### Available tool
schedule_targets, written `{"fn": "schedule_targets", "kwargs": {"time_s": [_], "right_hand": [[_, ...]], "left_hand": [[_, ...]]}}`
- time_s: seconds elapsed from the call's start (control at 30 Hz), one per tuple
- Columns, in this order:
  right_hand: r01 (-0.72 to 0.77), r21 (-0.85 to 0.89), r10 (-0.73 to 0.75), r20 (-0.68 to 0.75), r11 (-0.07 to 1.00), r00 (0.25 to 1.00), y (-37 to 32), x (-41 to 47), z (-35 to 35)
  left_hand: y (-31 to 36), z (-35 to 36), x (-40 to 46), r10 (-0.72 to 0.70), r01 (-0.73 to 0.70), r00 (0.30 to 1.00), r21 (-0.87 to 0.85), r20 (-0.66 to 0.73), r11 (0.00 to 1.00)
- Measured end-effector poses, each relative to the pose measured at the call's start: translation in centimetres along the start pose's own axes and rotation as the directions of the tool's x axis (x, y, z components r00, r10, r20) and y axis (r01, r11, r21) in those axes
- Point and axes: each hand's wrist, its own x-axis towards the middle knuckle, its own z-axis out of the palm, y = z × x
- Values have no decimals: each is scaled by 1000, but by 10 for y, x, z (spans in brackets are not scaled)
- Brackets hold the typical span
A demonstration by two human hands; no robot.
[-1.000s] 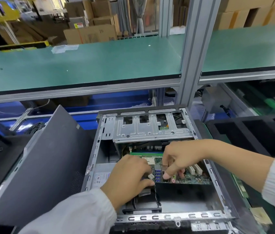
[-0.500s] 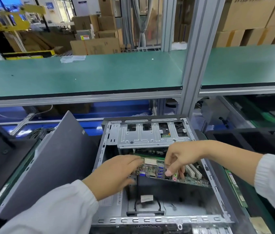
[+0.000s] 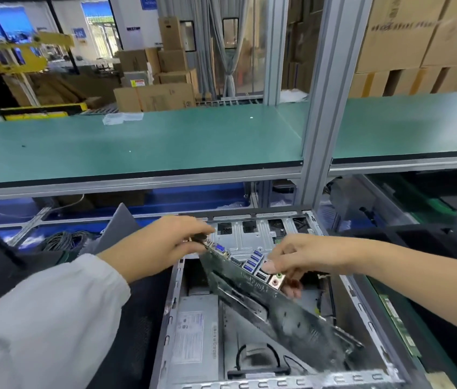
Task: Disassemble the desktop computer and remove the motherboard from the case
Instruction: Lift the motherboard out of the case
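Tilted steeply now, the motherboard (image 3: 252,279) has come up off the floor of the case (image 3: 359,293), where half a second ago it lay nearly flat; its port edge points to about eleven o'clock and its lower edge, blurred by motion, still hangs inside the case toward five o'clock. The left hand (image 3: 157,248) pinches the board's upper corner at ten o'clock, fingers curled on the edge, while the right hand (image 3: 303,256) clamps the port end at three o'clock, thumb on the connector block and fingers underneath. I judge the board stiff and light but fragile: best held by its edges and the sturdy port block, never by the soldered parts, and kept from scraping the case's metal lips on the way out. Compared with the earlier view, the left hand has risen from low in the case. At seven o'clock the power supply (image 3: 193,338) lies bare, with a black cable (image 3: 258,357) looped beside it.
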Motion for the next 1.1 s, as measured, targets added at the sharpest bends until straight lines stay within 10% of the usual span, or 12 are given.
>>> {"fn": "schedule_targets", "kwargs": {"time_s": [0.33, 0.7, 1.1], "right_hand": [[86, 174, -16, -369, 981, 929, -52, -23, 0], [316, 287, -63, -642, 904, 764, -117, -115, -14], [331, 298, -8, -732, 895, 681, -57, -285, -94]], "left_hand": [[14, -4, 16, -320, 213, 906, -355, -276, 910], [134, -54, 43, -183, -152, 936, -811, -302, 565], [332, 2, 162, -96, -169, 944, -709, -317, 685]]}}
